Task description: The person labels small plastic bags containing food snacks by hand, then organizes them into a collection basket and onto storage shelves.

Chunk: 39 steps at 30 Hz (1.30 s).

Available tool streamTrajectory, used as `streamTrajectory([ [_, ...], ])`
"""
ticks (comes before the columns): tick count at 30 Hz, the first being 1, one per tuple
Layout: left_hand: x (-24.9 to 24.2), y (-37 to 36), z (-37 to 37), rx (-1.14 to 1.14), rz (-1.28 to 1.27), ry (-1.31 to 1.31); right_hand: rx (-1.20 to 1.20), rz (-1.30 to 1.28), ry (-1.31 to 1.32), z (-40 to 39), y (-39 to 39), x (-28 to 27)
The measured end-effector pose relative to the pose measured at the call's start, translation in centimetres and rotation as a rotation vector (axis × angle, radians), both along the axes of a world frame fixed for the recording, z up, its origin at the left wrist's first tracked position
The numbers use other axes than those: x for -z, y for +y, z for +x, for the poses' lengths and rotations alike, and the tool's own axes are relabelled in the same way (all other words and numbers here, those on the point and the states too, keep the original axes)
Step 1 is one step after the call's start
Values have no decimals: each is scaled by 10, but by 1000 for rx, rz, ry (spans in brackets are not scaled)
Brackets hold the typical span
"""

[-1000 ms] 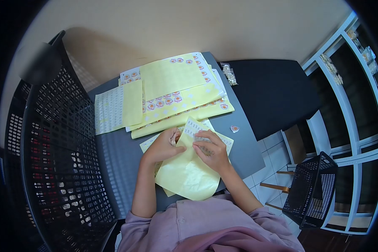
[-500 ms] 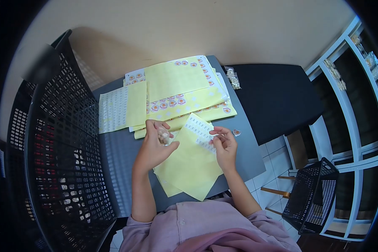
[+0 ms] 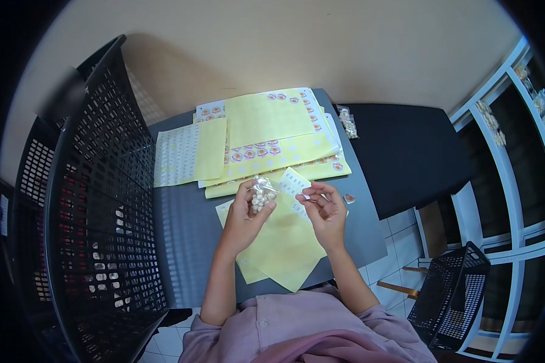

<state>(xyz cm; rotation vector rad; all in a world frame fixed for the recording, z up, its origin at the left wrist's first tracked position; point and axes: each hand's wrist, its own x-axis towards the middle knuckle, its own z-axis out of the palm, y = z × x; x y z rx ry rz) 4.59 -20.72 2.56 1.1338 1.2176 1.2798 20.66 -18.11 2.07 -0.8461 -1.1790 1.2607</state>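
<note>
My left hand [image 3: 246, 216] is wrapped round a small clear bag [image 3: 263, 195] of whitish round pieces, held upright above the yellow sheets. In my right hand [image 3: 325, 209], thumb and forefinger pinch a small white label just right of the bag. Beneath both hands lie yellow backing sheets [image 3: 278, 254], overlapping at angles. The top one carries rows of small printed labels [image 3: 293, 181] near its upper corner, partly covered by my right fingers. A loose round sticker [image 3: 349, 198] lies on the grey table right of my right hand.
Larger yellow sheets with round stickers [image 3: 272, 121] are stacked at the back of the grey table [image 3: 188, 242]. A tall black crate [image 3: 103, 199] stands at the left. Beyond the table's right edge are a filled bag [image 3: 347, 122], a black surface [image 3: 406, 151], a lower basket [image 3: 448, 296] and white shelving [image 3: 515, 266].
My left hand has turned the bag into clearer view and moved it closer to my right hand. A white label now shows at my right fingertips. The whole view has shifted slightly.
</note>
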Motion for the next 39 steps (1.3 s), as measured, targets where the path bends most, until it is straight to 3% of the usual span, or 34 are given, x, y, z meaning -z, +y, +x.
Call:
streamTrajectory([
  [7, 5, -1, 2, 33, 8, -108, -65, -36, -69, -4, 5, -11],
  [10, 6, -1, 5, 15, 31, -47, 18, 157, -211, -6, 10, -8],
  [13, 7, -1, 4, -8, 17, 10, -57, 79, -163, -5, 11, -12],
  [18, 6, -1, 5, -19, 18, 75, -233, 381, -539, -3, 22, -23],
  [27, -5, -3, 6, 5, 68, 265, -439, 383, -671, -14, 26, -48],
  [39, -6, -5, 8, 27, 94, 333, -353, 561, -936, -17, 24, -49],
])
